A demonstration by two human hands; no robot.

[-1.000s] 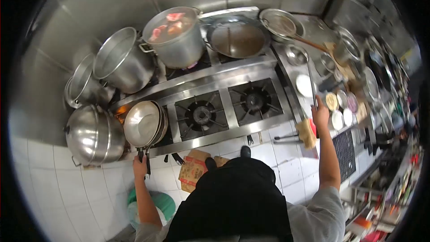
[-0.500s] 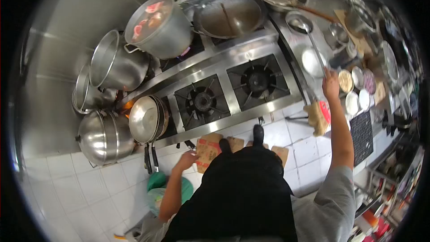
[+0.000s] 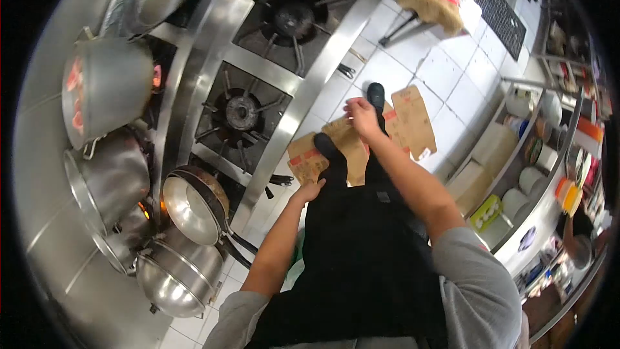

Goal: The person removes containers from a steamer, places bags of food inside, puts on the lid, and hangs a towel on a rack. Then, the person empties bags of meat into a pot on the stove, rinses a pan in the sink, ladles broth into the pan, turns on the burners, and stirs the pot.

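My right hand (image 3: 361, 115) is held out above the cardboard on the floor, near my shoe. It holds nothing, and its fingers are loosely bent and apart. Low at my left side, my left hand (image 3: 311, 190) hangs beside my black apron (image 3: 349, 252). Its fingers are relaxed and nothing shows in them. Left of both hands stands the steel stove, with a near burner (image 3: 241, 112) and a farther burner (image 3: 292, 18), both bare. Stacked frying pans (image 3: 192, 210) rest at the stove's near end, handles pointing toward me.
A large pot (image 3: 113, 84) with pink pieces stands at the back left, beside big steel pots (image 3: 113, 174) and a domed vessel (image 3: 181, 278). Flattened cardboard (image 3: 413, 119) lies on tiles. A cloth-draped stool (image 3: 431, 5) stands ahead. Shelves (image 3: 516, 155) and another person (image 3: 575, 239) are at right.
My right hand has let go of the ladle and come back toward my body. The view has swung right; the ladle and the counter's bowls are mostly out of view.
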